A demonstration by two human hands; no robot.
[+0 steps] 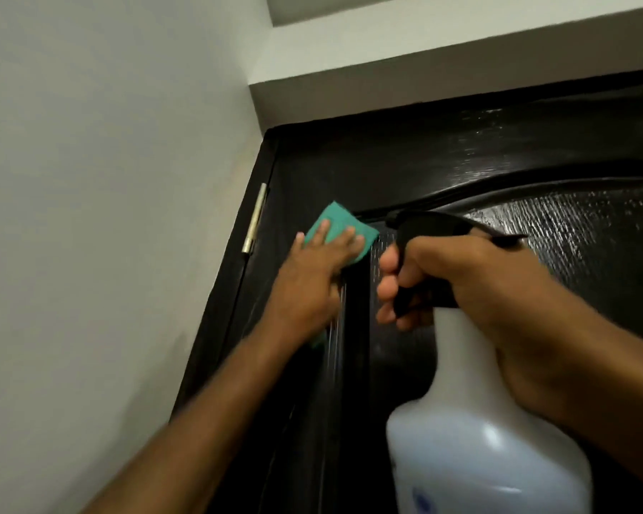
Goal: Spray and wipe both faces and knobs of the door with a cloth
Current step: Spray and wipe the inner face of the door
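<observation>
White wall [90,179] at left. Brass hinge [255,218] on dark door frame [234,291]. Left hand [312,276] flat, fingers spread — presses green cloth [344,226] against black door [424,161] near upper hinge-side corner. Right hand [472,287] curled round neck of white spray bottle [476,421] — fingers on black trigger [405,287], nozzle toward door. Droplets glisten on panel at right.

Glossy black wood-grain door [479,150], its arched raised panel beaded with spray droplets at upper right; green cloth [344,226] pressed flat against its upper hinge-side face; translucent white spray bottle [472,421] with black trigger head held upright, nozzle toward the door.
</observation>
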